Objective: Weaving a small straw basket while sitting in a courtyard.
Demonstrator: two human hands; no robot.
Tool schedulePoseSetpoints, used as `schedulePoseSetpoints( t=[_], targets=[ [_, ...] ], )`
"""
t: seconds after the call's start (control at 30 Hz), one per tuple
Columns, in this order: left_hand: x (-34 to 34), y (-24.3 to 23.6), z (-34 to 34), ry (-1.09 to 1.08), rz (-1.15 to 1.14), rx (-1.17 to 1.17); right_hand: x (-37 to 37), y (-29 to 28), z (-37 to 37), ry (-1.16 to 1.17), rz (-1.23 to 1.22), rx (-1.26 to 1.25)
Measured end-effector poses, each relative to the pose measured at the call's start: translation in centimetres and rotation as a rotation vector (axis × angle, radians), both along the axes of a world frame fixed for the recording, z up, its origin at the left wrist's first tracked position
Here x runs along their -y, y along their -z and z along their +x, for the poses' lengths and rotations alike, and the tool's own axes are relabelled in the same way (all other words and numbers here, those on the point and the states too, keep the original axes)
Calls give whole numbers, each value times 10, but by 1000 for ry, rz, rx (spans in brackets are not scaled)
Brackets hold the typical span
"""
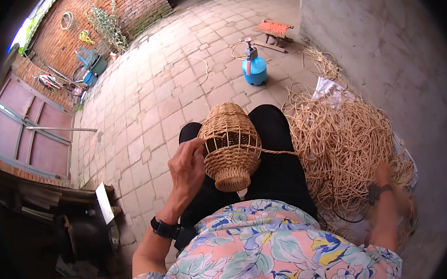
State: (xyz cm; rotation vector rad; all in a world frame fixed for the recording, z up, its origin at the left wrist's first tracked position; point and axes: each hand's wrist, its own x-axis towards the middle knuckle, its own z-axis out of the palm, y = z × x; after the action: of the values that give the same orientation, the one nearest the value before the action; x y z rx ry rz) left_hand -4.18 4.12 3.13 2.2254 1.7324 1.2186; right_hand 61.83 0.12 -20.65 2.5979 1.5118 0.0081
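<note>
A vase-shaped woven basket (230, 165) lies across my black-trousered lap, with an unwoven band of bare ribs around its middle. My left hand (186, 168) pinches at the left of that band, fingertips on the weave and cord. A twisted straw cord (279, 152) crosses the band and runs rightward toward a big tangled heap of the same cord (341, 136) beside me. My right hand (385, 180) is out over the right part of this heap, blurred; I cannot make out what its fingers hold.
A blue pump sprayer (254, 70) and a low stool with an orange seat (274, 27) stand on the paving ahead. A rough wall (387, 57) is at the right, a brick wall and metal door (29, 127) at the left, and dark cluttered equipment at the lower left.
</note>
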Motion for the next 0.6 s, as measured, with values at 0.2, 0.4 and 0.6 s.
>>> schedulePoseSetpoints(
  t=[0.2, 0.4, 0.6],
  targets=[
    [-24, -19, 26, 228, -275, 46, -32, -102, -165, -39, 142, -1642],
    [-34, -24, 29, 236, -936, 592, -36, -167, -356, -184, -479, -2408],
    [-15, 19, 9, 101, -727, 940, -70, -190, -419, -218, 37, -2613]
  ],
)
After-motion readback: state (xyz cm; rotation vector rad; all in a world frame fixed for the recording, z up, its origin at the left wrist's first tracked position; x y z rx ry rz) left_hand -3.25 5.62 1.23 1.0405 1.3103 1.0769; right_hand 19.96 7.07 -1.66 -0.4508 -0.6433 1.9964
